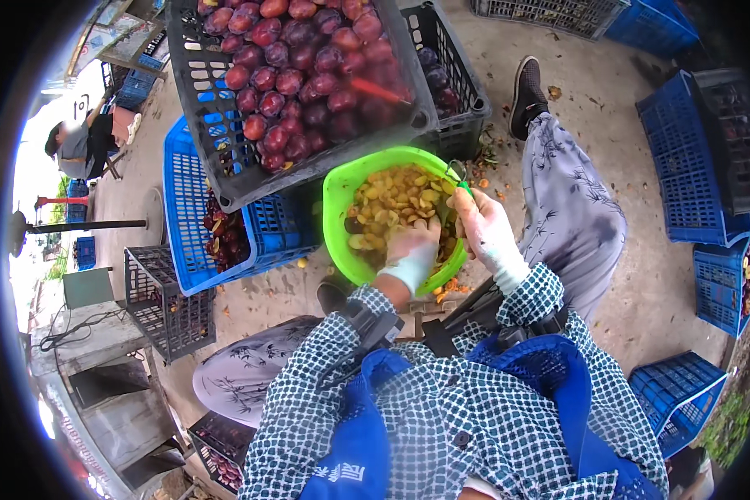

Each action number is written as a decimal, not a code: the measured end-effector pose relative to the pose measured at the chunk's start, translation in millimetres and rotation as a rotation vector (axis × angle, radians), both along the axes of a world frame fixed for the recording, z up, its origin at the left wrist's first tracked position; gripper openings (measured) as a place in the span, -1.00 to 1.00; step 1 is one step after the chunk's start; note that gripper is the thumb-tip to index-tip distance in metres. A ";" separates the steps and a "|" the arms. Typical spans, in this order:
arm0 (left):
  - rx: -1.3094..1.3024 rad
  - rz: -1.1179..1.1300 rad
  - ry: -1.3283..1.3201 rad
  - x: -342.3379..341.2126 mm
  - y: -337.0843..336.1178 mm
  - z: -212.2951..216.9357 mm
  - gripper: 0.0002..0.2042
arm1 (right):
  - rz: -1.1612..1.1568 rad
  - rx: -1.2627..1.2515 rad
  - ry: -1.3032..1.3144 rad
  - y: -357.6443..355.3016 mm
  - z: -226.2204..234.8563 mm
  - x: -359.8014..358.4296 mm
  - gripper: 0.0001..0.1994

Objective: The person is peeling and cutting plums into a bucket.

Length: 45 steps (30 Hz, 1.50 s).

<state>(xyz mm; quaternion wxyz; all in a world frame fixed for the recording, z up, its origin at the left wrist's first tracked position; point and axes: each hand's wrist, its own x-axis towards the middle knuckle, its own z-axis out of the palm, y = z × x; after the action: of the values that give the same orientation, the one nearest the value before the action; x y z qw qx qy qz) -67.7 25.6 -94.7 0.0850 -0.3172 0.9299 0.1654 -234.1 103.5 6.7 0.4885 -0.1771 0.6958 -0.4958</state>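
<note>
A lime-green basin (336,218) sits between my knees, holding wet yellow-brown pieces (392,196) that look like fruit stones or bits of flesh. My left hand (414,249), in a pale glove with bare-looking fingertips, reaches into it. Its fingers are bent together among the pieces; what they hold is hidden. At the basin's right rim my right hand (485,229), also gloved, is closed round a small tool (461,181) with a green handle and a metal loop. Just beyond the basin, a tilted black crate (200,92) is filled with dark red plums (300,75).
Under the plum crate stands a blue crate (179,200) with dark red fruit pieces inside. Another black crate (467,75) with dark plums is behind. An overturned-looking black crate (162,304) lies left. Blue crates (683,158) are stacked at right. A person (87,146) sits far left.
</note>
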 end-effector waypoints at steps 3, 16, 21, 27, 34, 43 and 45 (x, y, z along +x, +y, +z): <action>0.406 0.220 0.212 2.8 -27.9 37.7 -0.54 | 0.005 -0.011 0.011 7.5 -8.4 -2.4 -0.57; 1.391 0.632 0.964 47.3 -41.6 88.5 -0.52 | 0.481 -0.036 0.433 18.9 -0.2 44.0 -0.60; 1.085 0.609 0.927 49.4 -33.1 80.1 -0.35 | 0.519 -0.002 0.489 20.3 -2.2 47.7 -0.59; 1.022 0.702 0.839 54.5 -32.0 69.5 -0.25 | 0.505 -0.062 0.484 19.9 8.1 57.9 -0.62; 1.007 0.717 0.846 48.8 -29.3 86.3 -0.15 | 0.489 -0.086 0.391 18.6 12.2 60.1 -0.63; 0.974 0.704 0.792 49.0 -26.9 98.1 -0.05 | 0.445 -0.098 -0.090 19.9 5.8 71.8 -0.54; 0.954 0.659 0.745 48.8 -32.0 103.0 -0.05 | 0.505 -0.005 -0.368 18.7 14.2 61.3 -0.55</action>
<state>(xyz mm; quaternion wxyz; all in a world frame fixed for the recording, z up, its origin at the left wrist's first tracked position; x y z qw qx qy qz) -18.9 -6.3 8.3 -0.1647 -0.4331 0.5777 0.6720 -172.8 122.2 20.9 0.7137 -0.2527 0.5284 -0.3842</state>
